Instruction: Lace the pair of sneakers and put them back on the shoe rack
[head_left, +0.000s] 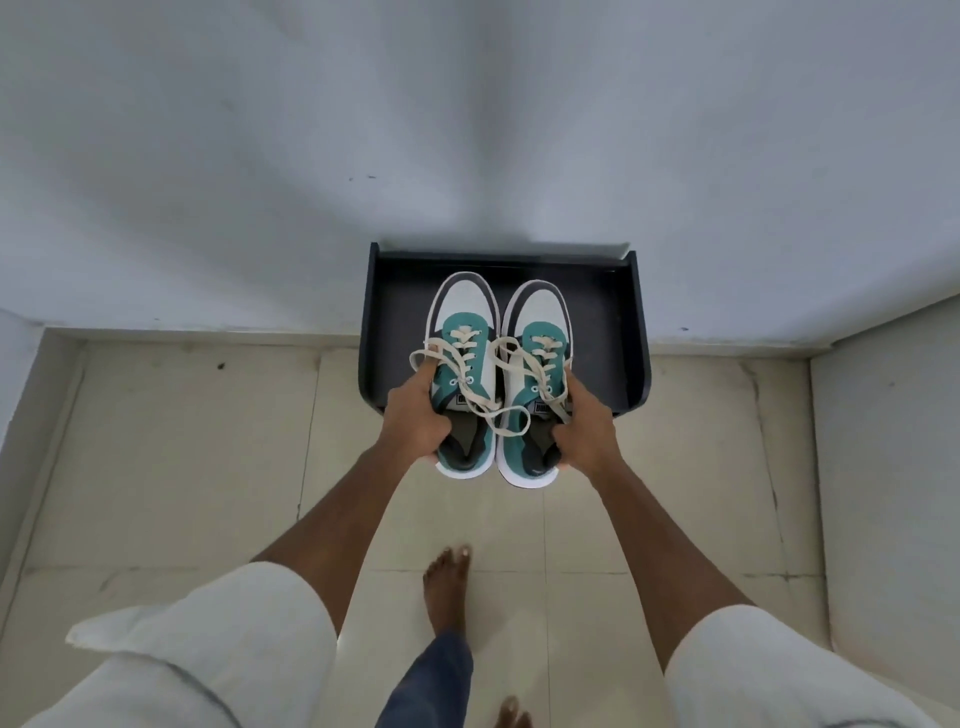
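Two teal, white and grey sneakers with cream laces are held side by side over the dark shoe rack (631, 332). My left hand (413, 415) grips the left sneaker (464, 312) at its outer side near the heel. My right hand (584, 423) grips the right sneaker (540, 312) the same way. Both shoes point toes away from me, towards the wall. Laces run through the eyelets, with loose loops and ends lying across the tongues. I cannot tell whether the soles touch the rack's top shelf.
The rack stands against a pale grey wall (467, 130) on a cream tiled floor (182, 441). My bare feet (447, 582) stand on the tiles just behind the rack. A low ledge (893, 441) runs along the right side.
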